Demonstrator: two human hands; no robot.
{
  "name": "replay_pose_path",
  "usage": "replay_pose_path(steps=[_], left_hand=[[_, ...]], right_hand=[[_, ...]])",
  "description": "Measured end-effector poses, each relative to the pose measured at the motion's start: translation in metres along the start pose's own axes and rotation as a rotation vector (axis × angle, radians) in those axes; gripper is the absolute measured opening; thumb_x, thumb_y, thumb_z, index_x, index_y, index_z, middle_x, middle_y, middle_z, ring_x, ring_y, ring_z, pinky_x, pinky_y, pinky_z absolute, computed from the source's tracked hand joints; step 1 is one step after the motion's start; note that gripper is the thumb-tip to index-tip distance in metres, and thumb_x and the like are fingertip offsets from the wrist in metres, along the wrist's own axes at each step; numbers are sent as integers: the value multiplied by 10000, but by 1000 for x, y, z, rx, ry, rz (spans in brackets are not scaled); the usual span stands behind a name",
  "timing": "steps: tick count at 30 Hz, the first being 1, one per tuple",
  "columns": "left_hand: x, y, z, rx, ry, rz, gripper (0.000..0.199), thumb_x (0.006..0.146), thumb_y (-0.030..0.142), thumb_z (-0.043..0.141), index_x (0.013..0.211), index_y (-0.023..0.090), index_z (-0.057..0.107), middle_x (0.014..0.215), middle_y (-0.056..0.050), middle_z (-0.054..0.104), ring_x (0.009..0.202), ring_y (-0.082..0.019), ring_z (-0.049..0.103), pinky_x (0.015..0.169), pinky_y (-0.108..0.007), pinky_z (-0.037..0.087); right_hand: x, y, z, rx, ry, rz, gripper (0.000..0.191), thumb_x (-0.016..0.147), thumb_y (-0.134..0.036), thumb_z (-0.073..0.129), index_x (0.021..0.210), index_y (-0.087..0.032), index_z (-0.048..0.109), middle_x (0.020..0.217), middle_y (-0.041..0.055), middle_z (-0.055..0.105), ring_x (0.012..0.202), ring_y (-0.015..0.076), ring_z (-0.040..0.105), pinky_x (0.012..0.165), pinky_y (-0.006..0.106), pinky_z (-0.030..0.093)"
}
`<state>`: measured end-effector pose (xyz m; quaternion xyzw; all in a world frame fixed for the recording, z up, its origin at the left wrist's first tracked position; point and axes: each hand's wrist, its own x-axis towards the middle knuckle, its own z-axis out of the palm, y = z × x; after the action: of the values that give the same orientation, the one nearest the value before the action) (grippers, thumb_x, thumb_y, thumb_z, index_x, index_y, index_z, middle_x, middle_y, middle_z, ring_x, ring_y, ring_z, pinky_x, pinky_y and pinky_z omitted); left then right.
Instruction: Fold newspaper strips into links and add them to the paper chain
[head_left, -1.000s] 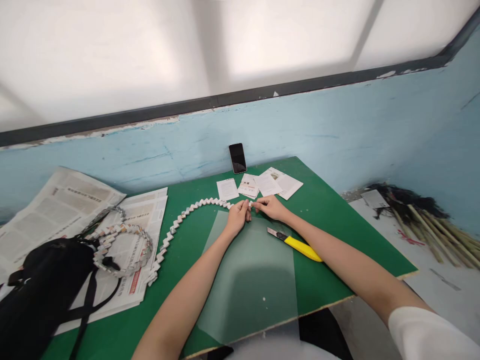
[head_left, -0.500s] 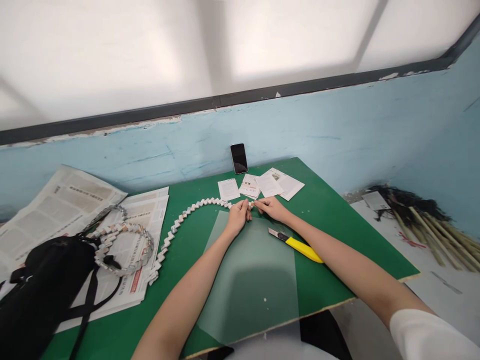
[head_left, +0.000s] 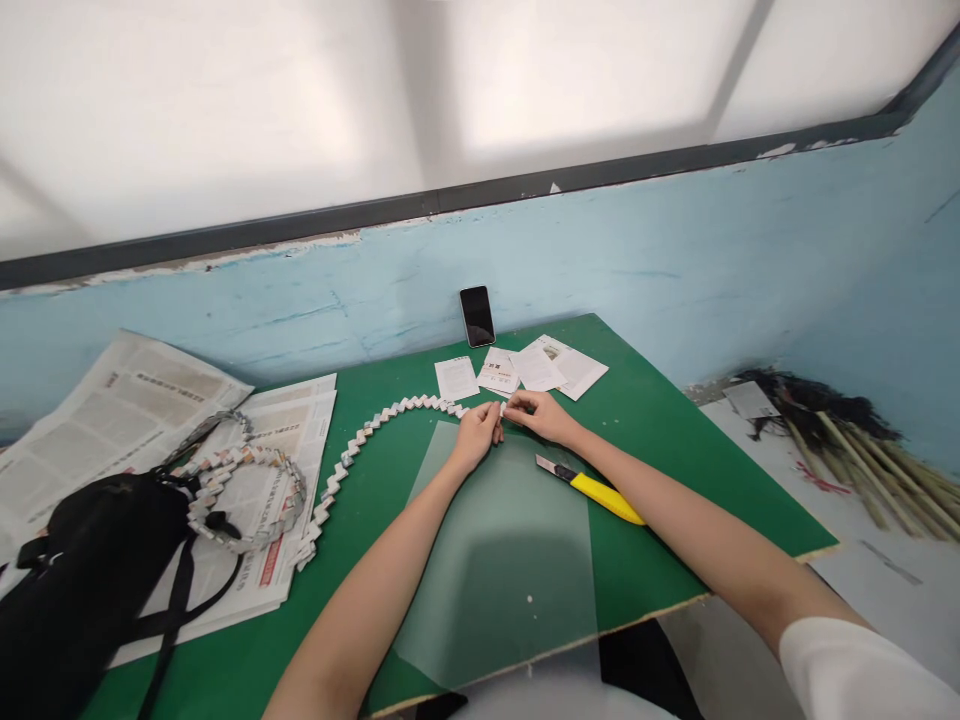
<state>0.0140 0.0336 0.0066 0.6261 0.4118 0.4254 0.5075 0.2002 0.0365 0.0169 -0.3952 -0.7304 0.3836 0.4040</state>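
A zigzag chain of folded paper [head_left: 365, 432] curves across the green table and ends between my two hands. My left hand [head_left: 477, 433] is closed on the chain near that end. Close beside it, my right hand [head_left: 541, 414] pinches the small folded end piece, its fingertips almost touching the left ones. Fingers hide most of the joint. Beneath my hands lies a translucent sheet [head_left: 495, 560]. A yellow utility knife [head_left: 600, 494] with its blade out rests by my right forearm.
Paper slips [head_left: 538, 368] lie behind my hands, and a phone [head_left: 478, 315] leans on the wall. Newspapers [head_left: 300, 420], a coiled paper chain [head_left: 289, 500] and a black bag [head_left: 112, 550] occupy the left side. Sticks [head_left: 874, 470] lie lower at the right, beyond the table edge.
My right hand has shifted very slightly left, its fingers more bent over the chain's end. My left hand, the chain and the knife look nearly unchanged.
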Motion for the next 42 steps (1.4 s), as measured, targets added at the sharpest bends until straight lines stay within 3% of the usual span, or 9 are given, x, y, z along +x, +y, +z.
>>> replay_pose_path(steps=[6, 11, 14, 22, 27, 32, 38, 42], left_hand=[[0, 0, 0, -9, -81, 12, 486, 972, 602, 467, 686, 209, 492, 471, 35, 524, 477, -134, 513, 578, -266, 426], [-2, 4, 0, 5, -149, 19, 481, 1005, 620, 338, 802, 214, 496, 541, 19, 581, 517, -141, 505, 574, -261, 402], [-5, 9, 0, 92, -179, 57, 370, 1007, 549, 409, 868, 218, 498, 578, 32, 599, 571, -141, 535, 635, -253, 416], [-7, 11, -1, 226, -185, 82, 230, 1015, 420, 436, 918, 222, 501, 617, 43, 615, 614, -143, 559, 701, -261, 415], [-7, 11, 0, 233, -170, 81, 218, 1009, 395, 445, 891, 220, 501, 610, 41, 609, 605, -143, 552, 688, -262, 409], [-7, 12, 1, 245, -161, 74, 248, 1005, 385, 439, 853, 213, 531, 608, 32, 609, 602, -147, 551, 682, -263, 413], [-4, 11, 2, 255, -166, 62, 304, 1004, 391, 416, 819, 205, 569, 594, 21, 601, 592, -156, 556, 664, -266, 415], [-4, 8, 4, 274, -116, 58, 334, 999, 408, 426, 787, 204, 584, 573, 21, 597, 587, -158, 562, 676, -265, 420]], right_hand=[[1, 2, 0, 99, 0, 23, 326, 853, -506, 728, 888, -183, 716, 714, 14, 680, 655, 160, 596, 658, 289, 483], [3, 7, 1, 233, 63, 52, 356, 816, -514, 761, 931, -184, 694, 779, 25, 701, 665, 157, 612, 650, 293, 498], [5, 10, 2, 246, 81, 64, 385, 810, -547, 753, 911, -185, 672, 756, 17, 675, 656, 151, 595, 630, 285, 486], [4, 10, 2, 238, 97, 43, 361, 837, -534, 737, 912, -201, 620, 716, -13, 630, 619, 140, 552, 608, 280, 453], [3, 10, 2, 194, 37, 35, 342, 915, -538, 646, 883, -209, 559, 659, -41, 546, 601, 139, 490, 608, 280, 408], [1, 9, 1, 124, 52, -61, 308, 1020, -505, 490, 897, -224, 515, 741, -19, 548, 715, 169, 520, 728, 312, 436], [2, 2, -2, -9, 179, -210, 300, 1040, -461, 468, 872, -224, 544, 904, 35, 525, 852, 204, 529, 833, 352, 447], [1, -4, -3, -49, 162, -230, 380, 1047, -466, 443, 779, -220, 551, 901, 50, 522, 882, 215, 540, 878, 366, 455]])
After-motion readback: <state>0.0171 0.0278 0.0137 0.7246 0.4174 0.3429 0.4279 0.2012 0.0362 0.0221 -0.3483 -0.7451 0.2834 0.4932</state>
